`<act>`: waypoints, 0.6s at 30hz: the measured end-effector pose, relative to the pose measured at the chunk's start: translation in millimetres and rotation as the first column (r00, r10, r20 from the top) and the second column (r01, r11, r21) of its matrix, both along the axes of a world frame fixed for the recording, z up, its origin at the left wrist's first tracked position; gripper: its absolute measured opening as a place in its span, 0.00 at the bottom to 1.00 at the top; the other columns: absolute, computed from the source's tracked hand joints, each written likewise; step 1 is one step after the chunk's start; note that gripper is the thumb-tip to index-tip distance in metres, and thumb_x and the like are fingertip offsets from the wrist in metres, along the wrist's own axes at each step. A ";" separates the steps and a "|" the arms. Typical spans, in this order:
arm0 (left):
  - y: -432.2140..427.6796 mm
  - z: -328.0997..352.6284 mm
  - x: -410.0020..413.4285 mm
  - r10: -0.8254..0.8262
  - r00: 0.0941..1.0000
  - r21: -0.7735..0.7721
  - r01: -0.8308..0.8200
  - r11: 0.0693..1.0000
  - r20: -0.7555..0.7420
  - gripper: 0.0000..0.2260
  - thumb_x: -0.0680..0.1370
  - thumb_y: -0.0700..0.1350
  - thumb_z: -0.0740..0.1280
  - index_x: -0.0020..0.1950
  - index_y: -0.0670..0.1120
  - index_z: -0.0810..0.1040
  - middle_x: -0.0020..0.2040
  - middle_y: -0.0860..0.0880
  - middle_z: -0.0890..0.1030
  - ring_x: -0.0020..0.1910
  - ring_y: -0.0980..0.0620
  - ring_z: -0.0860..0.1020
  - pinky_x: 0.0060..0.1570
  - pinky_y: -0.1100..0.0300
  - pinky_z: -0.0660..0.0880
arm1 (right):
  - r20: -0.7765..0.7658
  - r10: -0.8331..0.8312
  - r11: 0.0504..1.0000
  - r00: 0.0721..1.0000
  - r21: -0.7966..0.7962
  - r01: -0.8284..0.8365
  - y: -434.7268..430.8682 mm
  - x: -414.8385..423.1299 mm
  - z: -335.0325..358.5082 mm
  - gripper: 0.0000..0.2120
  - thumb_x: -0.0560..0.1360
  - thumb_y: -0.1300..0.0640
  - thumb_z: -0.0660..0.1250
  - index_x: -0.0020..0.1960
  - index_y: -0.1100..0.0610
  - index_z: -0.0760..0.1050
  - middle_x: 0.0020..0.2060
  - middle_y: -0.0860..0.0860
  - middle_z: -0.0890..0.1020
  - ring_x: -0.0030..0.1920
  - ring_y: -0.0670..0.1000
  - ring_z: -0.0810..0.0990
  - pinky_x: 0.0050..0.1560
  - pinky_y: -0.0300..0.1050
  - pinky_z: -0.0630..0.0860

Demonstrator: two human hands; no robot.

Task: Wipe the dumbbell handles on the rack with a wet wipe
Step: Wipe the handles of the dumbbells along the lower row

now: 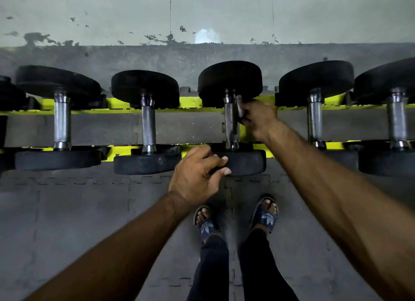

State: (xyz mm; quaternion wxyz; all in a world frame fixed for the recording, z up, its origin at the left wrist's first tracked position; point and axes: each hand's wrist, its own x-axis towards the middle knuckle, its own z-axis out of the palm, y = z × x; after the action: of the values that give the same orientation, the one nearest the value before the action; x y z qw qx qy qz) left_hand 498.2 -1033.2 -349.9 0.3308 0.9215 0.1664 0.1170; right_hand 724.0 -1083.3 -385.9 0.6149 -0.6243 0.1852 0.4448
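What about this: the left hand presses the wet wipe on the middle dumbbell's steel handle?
No: the head view shows the right hand pressing the pale wet wipe on the middle dumbbell's knurled steel handle; the left hand grips its black plate.

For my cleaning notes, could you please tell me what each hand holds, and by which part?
The right hand pinches a wipe against the middle dumbbell's handle near its far end; the left hand grips its near weight at the edge.

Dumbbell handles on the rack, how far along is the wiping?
Done: nothing shows which handles are already wiped. In hand: the right hand holds the wipe on the middle handle while the left hand grips its near weight. Left: possibly the four other handles.
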 end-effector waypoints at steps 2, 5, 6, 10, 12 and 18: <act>-0.3 -0.6 0.3 0.005 1.000 -0.004 -0.005 1.000 -0.010 0.12 0.74 0.52 0.71 0.45 0.43 0.84 0.38 0.48 0.74 0.40 0.48 0.73 0.35 0.53 0.74 | -0.072 0.024 0.999 0.997 0.042 -0.021 -11.5 -6.8 7.4 0.08 0.72 0.74 0.63 0.45 0.63 0.76 0.34 0.54 0.81 0.37 0.49 0.79 0.36 0.40 0.79; -1.3 -0.3 -0.2 0.017 1.000 -0.007 -0.017 1.000 -0.012 0.12 0.74 0.52 0.71 0.44 0.43 0.84 0.38 0.49 0.74 0.40 0.48 0.73 0.35 0.54 0.74 | 0.053 0.334 0.915 0.941 -0.257 -0.310 -33.6 -13.1 13.9 0.08 0.71 0.73 0.70 0.39 0.62 0.80 0.34 0.55 0.83 0.33 0.52 0.81 0.33 0.43 0.80; -1.4 -0.2 0.0 0.019 1.000 -0.008 -0.019 1.000 -0.012 0.11 0.74 0.52 0.72 0.44 0.43 0.84 0.38 0.49 0.74 0.40 0.48 0.73 0.35 0.54 0.74 | 0.088 0.472 0.836 0.877 -0.361 -0.413 -38.1 -14.4 14.8 0.07 0.69 0.71 0.73 0.36 0.61 0.81 0.34 0.56 0.84 0.33 0.54 0.82 0.35 0.45 0.81; -4.2 0.3 0.0 0.036 0.999 -0.005 -0.036 0.999 -0.019 0.09 0.73 0.49 0.74 0.44 0.42 0.84 0.38 0.48 0.74 0.40 0.47 0.73 0.36 0.53 0.73 | 0.277 0.905 0.422 0.323 -0.686 -0.593 -33.9 -22.0 23.8 0.07 0.65 0.68 0.72 0.36 0.58 0.85 0.35 0.53 0.85 0.38 0.52 0.83 0.39 0.45 0.79; -6.1 -0.2 -0.5 0.040 0.999 -0.002 -0.040 0.999 -0.019 0.09 0.73 0.48 0.75 0.45 0.42 0.84 0.39 0.47 0.75 0.41 0.47 0.73 0.36 0.53 0.74 | 0.349 0.934 0.247 -0.072 -0.779 -0.576 -25.3 -23.2 35.2 0.09 0.65 0.65 0.72 0.42 0.54 0.86 0.40 0.50 0.86 0.43 0.50 0.84 0.40 0.39 0.76; -10.8 0.4 -1.7 0.068 0.997 0.004 -0.068 0.998 -0.035 0.08 0.73 0.46 0.75 0.47 0.42 0.84 0.41 0.47 0.75 0.42 0.47 0.74 0.38 0.54 0.74 | 0.414 0.785 0.115 -0.461 -0.829 -0.547 -17.4 -28.0 36.7 0.04 0.69 0.57 0.72 0.43 0.52 0.83 0.43 0.51 0.85 0.43 0.56 0.81 0.39 0.42 0.70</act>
State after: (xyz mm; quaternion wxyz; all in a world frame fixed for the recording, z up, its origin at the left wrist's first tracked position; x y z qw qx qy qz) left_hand 496.6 -1043.9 -349.5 0.3223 0.9177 0.2035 0.1122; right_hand 696.0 -1100.6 -349.1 0.0540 -0.7486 -0.6044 0.2672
